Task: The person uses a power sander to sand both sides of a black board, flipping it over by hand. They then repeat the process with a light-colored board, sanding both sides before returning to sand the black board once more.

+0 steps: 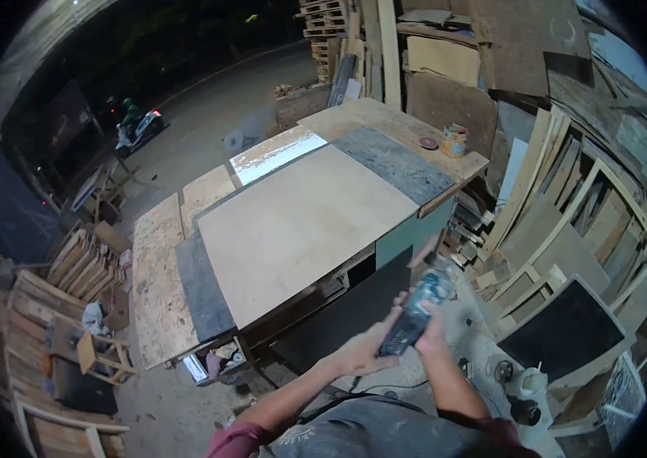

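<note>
Open-air woodshop: stacked boards, pallets

Pale tan board lying on the workbench, dark grey sheet showing beyond it, teal panel below it, orange-and-white tin standing past it, blue-black power tool showing near it.

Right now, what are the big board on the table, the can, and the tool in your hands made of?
Board: pale, smooth, matte sheet, likely plywood or fibreboard. Can: probably metal, with a printed label and a round rim. Tool: dark, slightly glossy casing, seemingly plastic; blur hides details. Both the left hand and right hand grip it.
</note>
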Available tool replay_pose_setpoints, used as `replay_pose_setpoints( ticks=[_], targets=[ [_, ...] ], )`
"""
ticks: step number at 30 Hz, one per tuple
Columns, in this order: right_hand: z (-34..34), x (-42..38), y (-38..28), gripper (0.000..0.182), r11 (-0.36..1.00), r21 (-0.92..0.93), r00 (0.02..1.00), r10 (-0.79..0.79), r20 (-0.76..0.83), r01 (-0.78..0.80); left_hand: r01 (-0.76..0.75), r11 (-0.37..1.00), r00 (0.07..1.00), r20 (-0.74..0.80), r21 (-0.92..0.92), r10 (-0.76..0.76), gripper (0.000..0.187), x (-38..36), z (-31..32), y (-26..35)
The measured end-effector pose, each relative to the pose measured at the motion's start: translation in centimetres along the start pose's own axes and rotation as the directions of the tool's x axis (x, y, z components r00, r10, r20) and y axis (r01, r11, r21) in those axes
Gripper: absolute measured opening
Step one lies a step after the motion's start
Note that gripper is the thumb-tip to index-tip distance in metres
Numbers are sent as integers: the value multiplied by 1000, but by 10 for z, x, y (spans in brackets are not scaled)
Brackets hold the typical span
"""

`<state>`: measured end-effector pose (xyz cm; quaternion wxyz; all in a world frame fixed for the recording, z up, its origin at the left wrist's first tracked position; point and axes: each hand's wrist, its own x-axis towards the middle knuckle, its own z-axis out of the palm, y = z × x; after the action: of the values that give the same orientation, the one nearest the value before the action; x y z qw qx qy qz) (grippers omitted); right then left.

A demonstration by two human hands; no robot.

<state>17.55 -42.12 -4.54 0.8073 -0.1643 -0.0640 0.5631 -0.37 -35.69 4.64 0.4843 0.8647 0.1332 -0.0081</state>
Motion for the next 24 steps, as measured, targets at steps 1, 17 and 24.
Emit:
replay_pose_setpoints(
  ticks=[1,17,24],
  targets=[
    [-12,-15,-14,45,1000,9,995,11,-104,-10,-188,982,982,-16,22,188,99,3,16,-7],
    [-57,-91,-12,38,960,-231,925,-224,-306,156,-509,794,832,46,-333,553,97,29,146,-109],
    [11,-52,83,40,960,-279,976,-95,-196,37,-356,749,918,-61,-558,391,104,-50,84,-139]
  ],
)
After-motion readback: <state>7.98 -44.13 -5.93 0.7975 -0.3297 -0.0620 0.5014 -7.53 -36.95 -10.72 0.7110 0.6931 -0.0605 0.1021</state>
